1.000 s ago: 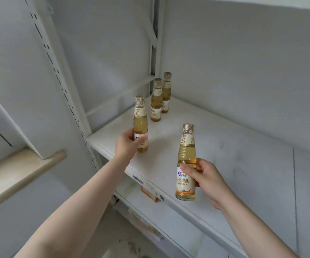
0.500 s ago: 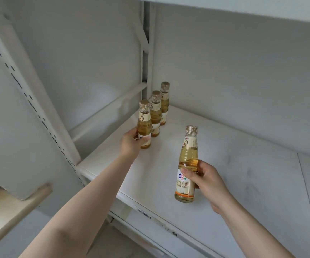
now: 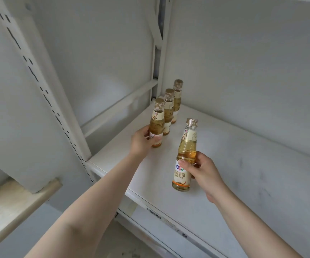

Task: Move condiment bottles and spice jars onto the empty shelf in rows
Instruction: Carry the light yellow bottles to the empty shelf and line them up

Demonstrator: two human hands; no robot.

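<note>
A white shelf [image 3: 243, 164] is running from the far corner at about 12 o'clock down toward the near edge at 5 o'clock, and three small bottles of pale golden liquid are standing upright on it in a single file along its left side. The rearmost bottle [image 3: 177, 95] is sitting nearest the back corner, the middle bottle [image 3: 169, 110] is standing just in front of it toward 7 o'clock, and the front bottle [image 3: 157, 121] is standing just in front of that, close enough that the three are overlapping in the head view; whether they are touching cannot be told.

The left hand [image 3: 141, 141] is reaching in from 7 o'clock and wrapping its fingers and thumb round the lower, labelled part of the front bottle, whose base is resting on or just at the shelf surface.

The right hand [image 3: 204, 170] is coming in from 4 o'clock and curling its fingers round the middle of a fourth bottle [image 3: 184, 155], with the thumb lying across the top of the white label. This bottle is being held upright with a slight lean, over the front part of the shelf, at about 4 o'clock from the row and well apart from it. Its patterned cap is pointing up.

A barcode sticker [image 3: 154, 214] is showing on the shelf's front lip.
</note>
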